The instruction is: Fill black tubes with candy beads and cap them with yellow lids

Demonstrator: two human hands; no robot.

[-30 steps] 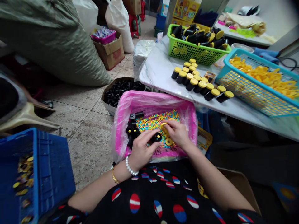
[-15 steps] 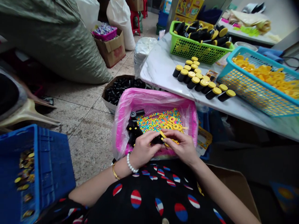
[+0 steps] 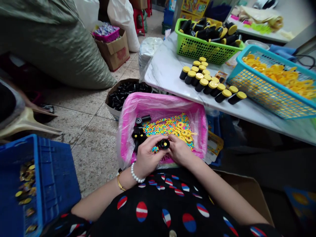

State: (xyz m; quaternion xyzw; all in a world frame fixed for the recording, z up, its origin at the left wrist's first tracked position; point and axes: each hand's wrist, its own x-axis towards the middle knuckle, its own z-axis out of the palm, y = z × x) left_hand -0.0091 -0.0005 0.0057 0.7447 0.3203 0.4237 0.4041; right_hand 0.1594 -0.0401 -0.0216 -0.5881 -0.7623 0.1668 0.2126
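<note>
My left hand [image 3: 149, 152] is closed around a small black canister [image 3: 164, 144] above the pink basket [image 3: 124, 131]. The canister's round end faces me and shows a yellow spot at its middle. Against its right side is my right hand [image 3: 179, 149], fingers curled; what they hold, if anything, is hidden. Below the hands, small coloured balls [image 3: 158, 126] cover much of the plastic-lined basket. Yellow ring pieces [image 3: 182, 131] lie on the balls at the right, and several black canisters [image 3: 138, 133] are heaped at the left.
On the marble-patterned table [image 3: 163, 70] stand rows of yellow-capped black canisters [image 3: 202, 84], a green basket [image 3: 209, 52] of more, and a blue basket [image 3: 271, 89] of yellow pieces. A box of black canisters [image 3: 128, 92] and a blue crate [image 3: 54, 177] flank me on the left.
The yellow piece between my hands no longer shows. The canister has turned its end toward me, and my right hand has moved left and curled in against it. The view has shifted slightly.
</note>
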